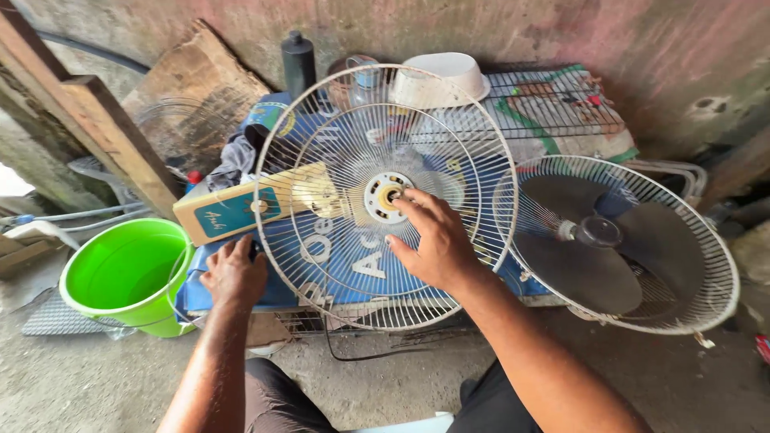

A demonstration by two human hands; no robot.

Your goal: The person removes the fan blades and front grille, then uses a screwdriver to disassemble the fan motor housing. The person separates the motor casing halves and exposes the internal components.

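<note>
Green bucket (128, 273) left, fan (618, 244) right

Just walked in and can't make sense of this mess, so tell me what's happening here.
A person is working on a dismantled fan. The right hand rests on the white wire fan guard, fingers at its round centre hub. The left hand presses at the guard's lower left edge, beside a green bucket. The guard lies over a blue printed sheet. To the right lies a second guard with the grey fan blades in it.
</note>
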